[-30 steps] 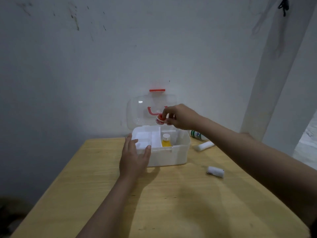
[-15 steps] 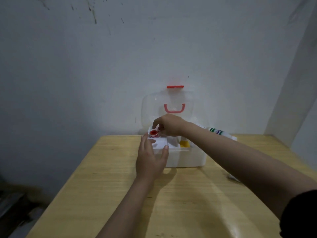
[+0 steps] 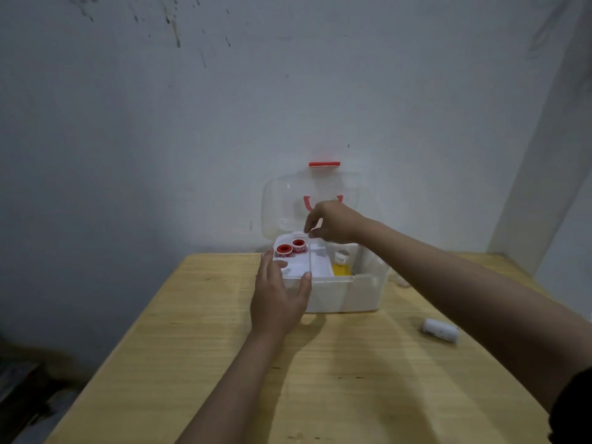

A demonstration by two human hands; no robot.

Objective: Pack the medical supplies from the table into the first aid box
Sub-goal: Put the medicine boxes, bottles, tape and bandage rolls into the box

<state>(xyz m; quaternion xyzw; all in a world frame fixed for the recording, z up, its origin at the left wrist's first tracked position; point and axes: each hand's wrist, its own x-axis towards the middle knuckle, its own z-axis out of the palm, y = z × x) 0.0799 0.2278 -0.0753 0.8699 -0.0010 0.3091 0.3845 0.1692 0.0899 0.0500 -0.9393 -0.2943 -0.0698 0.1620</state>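
Bare room, stained plaster wall (image 3: 224, 107), plain wooden table (image 3: 320, 379)

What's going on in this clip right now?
A person is packing a first aid box on a wooden table. The left hand steadies its front edge; the right hand hovers empty above it. Two red tape rolls sit in the tray, a yellow bottle beside it. A white roll remains on the table.

Both forearms bare from wrist up, no watch, rings or gloves visible on the left hand (image 3: 278, 299) or right hand (image 3: 333, 222). Right arm shows the edge of a black sleeve (image 3: 573, 408) near the upper arm (only a sliver in view). Left arm bare throughout.
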